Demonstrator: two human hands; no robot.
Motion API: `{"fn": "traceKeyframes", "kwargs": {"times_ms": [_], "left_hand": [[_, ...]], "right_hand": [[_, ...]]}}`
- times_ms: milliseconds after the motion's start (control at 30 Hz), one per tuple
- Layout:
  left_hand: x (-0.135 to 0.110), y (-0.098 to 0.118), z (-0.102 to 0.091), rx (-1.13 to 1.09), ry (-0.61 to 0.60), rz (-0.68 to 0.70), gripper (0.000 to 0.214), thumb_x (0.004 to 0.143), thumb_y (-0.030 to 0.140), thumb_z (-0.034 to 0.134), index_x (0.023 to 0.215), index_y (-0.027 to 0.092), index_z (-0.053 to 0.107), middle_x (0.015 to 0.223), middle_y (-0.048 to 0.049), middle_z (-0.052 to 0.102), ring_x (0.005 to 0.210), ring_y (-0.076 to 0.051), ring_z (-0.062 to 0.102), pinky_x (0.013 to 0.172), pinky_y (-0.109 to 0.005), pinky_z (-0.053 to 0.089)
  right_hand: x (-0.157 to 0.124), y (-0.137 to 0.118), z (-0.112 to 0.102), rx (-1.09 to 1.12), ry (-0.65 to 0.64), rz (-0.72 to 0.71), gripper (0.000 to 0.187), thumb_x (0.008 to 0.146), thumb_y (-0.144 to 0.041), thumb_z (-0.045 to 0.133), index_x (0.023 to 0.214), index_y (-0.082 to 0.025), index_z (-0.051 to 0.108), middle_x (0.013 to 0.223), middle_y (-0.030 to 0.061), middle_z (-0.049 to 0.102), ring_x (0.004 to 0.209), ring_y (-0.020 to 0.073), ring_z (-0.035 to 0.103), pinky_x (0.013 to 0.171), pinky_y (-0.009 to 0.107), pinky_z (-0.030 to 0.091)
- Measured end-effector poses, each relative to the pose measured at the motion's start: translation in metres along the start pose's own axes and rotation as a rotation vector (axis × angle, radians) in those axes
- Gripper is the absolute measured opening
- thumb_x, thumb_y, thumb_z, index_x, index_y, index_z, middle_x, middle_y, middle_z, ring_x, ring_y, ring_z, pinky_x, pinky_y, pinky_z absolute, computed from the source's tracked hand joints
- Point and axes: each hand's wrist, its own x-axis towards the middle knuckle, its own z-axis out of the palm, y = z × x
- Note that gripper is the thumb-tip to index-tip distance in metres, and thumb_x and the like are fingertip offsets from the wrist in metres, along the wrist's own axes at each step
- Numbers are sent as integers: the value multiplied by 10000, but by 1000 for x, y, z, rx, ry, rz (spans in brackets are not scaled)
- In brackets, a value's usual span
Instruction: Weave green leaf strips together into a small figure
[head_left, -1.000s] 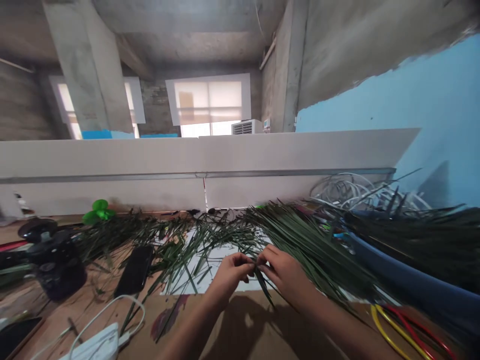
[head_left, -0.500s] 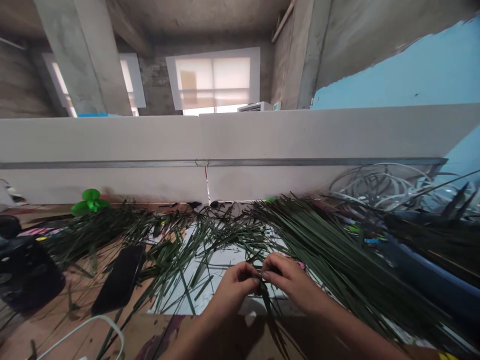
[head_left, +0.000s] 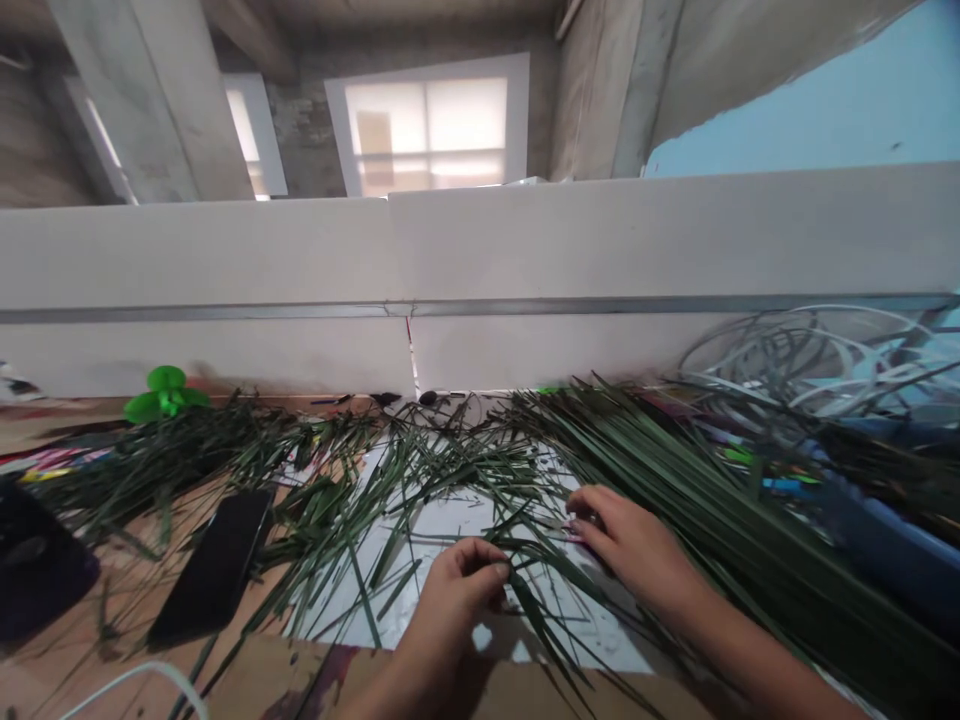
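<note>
My left hand (head_left: pixel 459 590) is closed in a pinch on several long green leaf strips (head_left: pixel 536 610), which fan out to the right and down toward the table's near edge. My right hand (head_left: pixel 626 540) has its fingers curled around the pink handle of what look like small scissors (head_left: pixel 576 536); a greyish blade points left and most of the tool is hidden by the fingers. Beneath both hands lies a white sheet (head_left: pixel 450 515) scattered with cut leaf pieces (head_left: pixel 457 470).
A thick bundle of long green leaves (head_left: pixel 675 480) runs along the right, beside a blue basin (head_left: pixel 877 520) and coiled white strips (head_left: pixel 787 360). On the left are a black phone (head_left: pixel 214 565), a dark container (head_left: pixel 41 565), a green propeller-shaped object (head_left: pixel 166 395) and a white cable (head_left: pixel 142 675).
My right hand has left the leaf strips, moved right and closed on the pink-handled scissors. My left hand still pinches the strips, which now spread wider. The view has tilted down slightly.
</note>
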Motion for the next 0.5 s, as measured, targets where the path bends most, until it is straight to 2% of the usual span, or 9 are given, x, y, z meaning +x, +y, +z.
{"fn": "traceKeyframes", "kwargs": {"times_ms": [67,167,267,500], "left_hand": [[0,0,-2,3,30,2,177,531,281,751,630,172,651,477,39,532,427,-88,446,483,-237,335],[-3,3,-4,36,47,21,122,566,247,721,638,171,658,495,25,555,446,-94,461,486,-232,336],[-5,4,-5,54,59,49,82,608,222,702,662,169,668,528,16,572,483,-101,480,507,-232,350],[2,-4,-10,32,120,63,142,602,259,738,681,174,655,508,23,571,469,-109,481,498,-236,351]], "right_hand": [[1,16,3,-165,-32,0,204,806,-145,548,937,-231,680,923,59,694,881,244,626,754,327,408],[0,27,12,-261,-69,2,351,738,-47,511,988,-219,687,936,76,695,896,251,635,741,316,391],[1,26,15,-257,-97,4,394,719,-20,477,1002,-208,677,933,76,688,880,248,635,717,307,380],[1,19,0,-235,-132,-48,403,690,-32,509,1002,-234,664,937,59,692,886,234,628,710,291,377]]}}
